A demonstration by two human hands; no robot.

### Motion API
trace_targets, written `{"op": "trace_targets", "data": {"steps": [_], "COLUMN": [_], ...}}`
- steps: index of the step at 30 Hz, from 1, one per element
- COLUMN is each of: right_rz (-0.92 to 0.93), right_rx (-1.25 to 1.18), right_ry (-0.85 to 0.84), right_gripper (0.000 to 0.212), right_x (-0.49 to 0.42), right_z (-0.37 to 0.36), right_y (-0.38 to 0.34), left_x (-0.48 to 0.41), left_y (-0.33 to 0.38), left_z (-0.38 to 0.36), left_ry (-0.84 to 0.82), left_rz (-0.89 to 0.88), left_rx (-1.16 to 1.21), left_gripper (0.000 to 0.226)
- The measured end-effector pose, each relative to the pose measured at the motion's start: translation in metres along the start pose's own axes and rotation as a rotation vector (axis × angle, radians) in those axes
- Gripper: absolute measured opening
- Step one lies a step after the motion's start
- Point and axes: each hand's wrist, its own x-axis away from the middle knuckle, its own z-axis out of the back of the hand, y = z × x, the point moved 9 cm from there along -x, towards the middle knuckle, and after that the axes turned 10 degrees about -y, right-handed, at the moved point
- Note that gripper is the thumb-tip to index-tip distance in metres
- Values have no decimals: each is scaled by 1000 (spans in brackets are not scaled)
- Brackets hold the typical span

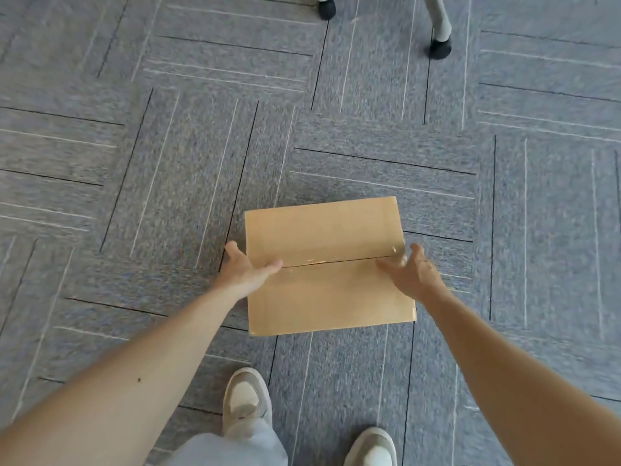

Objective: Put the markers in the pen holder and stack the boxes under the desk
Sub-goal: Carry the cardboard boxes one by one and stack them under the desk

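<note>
Grey carpet (369, 136) tiles with thin dark and pale lines cover the whole floor. On it, a little below the middle of the view, sits a closed cardboard box (326, 230), its two top flaps meeting in a seam that runs from nine o'clock to three o'clock across the lid. With the flaps shut, nothing of its inside shows.

Both bare forearms reach in from the bottom corners toward the box. The left hand (247, 269) is at the box's nine o'clock side, its grip spread wide: the thumb lies on the lid by the seam and the fingers drop past the left edge. The right hand (411, 272) is at the three o'clock side, also spread wide, fingers splayed over the right end of the seam; motion blur keeps me from telling how firmly it touches. Neither grip is closed around the box, which rests flat on the carpet between them.

At six o'clock stand two pale shoes (247, 403), and at twelve o'clock two black chair castors (441, 48) on grey legs.
</note>
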Motion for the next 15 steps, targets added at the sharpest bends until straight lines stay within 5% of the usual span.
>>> {"op": "trace_targets", "data": {"steps": [5, 15], "right_rz": [-6, 27], "right_rx": [-51, 6], "right_ry": [-12, 80], "right_gripper": [72, 74], "right_x": [-18, 83], "right_z": [-14, 25], "right_y": [3, -44], "left_x": [-19, 78], "left_y": [-8, 16], "left_z": [-18, 59], "left_ry": [-108, 8], "left_rz": [-13, -94], "left_rx": [57, 11], "left_gripper": [87, 92]}}
